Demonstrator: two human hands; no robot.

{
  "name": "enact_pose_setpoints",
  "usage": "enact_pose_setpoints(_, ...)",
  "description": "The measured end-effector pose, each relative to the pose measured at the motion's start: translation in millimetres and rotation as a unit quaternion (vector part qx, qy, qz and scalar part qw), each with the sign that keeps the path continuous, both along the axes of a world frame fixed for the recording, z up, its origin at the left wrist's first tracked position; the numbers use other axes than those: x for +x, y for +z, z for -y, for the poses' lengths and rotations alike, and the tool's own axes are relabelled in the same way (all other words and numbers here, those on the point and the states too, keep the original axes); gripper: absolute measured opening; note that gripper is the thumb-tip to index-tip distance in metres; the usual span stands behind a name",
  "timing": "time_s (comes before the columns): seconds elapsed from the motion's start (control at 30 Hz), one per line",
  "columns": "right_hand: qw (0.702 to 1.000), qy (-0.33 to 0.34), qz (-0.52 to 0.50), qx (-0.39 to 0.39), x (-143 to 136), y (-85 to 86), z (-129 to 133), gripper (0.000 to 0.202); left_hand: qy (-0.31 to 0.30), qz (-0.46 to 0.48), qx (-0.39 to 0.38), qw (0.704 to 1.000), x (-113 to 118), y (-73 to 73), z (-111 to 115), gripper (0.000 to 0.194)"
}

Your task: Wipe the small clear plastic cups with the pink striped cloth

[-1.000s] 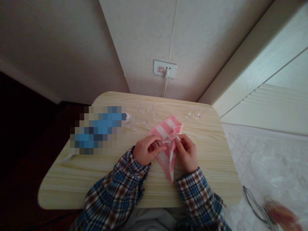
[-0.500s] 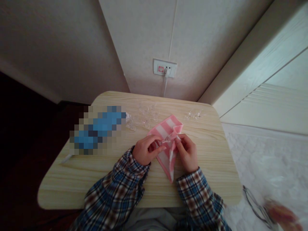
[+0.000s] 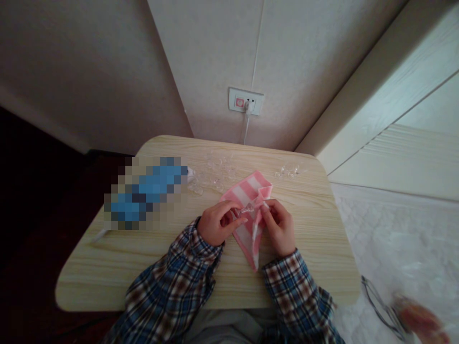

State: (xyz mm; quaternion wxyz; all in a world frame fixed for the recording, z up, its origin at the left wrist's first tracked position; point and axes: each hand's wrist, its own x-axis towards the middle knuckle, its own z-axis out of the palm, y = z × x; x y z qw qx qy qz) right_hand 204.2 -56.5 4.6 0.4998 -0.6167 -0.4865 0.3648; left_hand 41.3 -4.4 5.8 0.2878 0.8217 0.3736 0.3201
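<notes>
While L hand [image 3: 217,223] & R hand [image 3: 280,228] work close together nr mid-worktop [image 3: 315,248], hardly anything differs vs. prev 2 frames: same grips, pink-&-white striped cloth [image 3: 244,191] in same pose. Reads as a steady hold, cloth-on-piece handling prob. unfinished.

L hand: thumb + fingers narrow on a small clear piece [image 3: 246,209], glass or plastic, can't tell. R hand: pinching the cloth at its fold, just beside the piece's R end. Unclear if that end is inside the fold or only against it. Cloth's lower corner points twd near edge.

Cluster of clear pcs [image 3: 217,182] lies past L hand, twd far edge, just L of cloth; no reliable count, too see-thru. Approx. two more clear bits [image 3: 295,170] sit well apart, nr far R corner. Pixelated blue item [image 3: 154,184] lies nr L edge. Wall socket [image 3: 233,100] w/ plug beyond far edge.
</notes>
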Motion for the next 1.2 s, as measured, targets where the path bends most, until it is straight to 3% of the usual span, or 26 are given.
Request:
enact_pose_setpoints(0.6,1.0,-0.001,0.004,-0.002,0.7,1.1,0.2,0.021,0.007,-0.001,-0.003,1.0,0.1,-0.1,0.0,0.024)
enact_pose_setpoints(0.97,1.0,-0.003,0.005,0.004,-0.6,0.7,0.2,0.02,0.005,0.005,-0.046,0.999,-0.8,6.8,1.5,0.022)
enact_pose_setpoints(1.2,1.0,-0.007,0.004,0.007,-0.8,2.5,-0.3,0.021,-0.002,0.025,-0.083,0.996,-1.6,3.6,1.6,0.03)
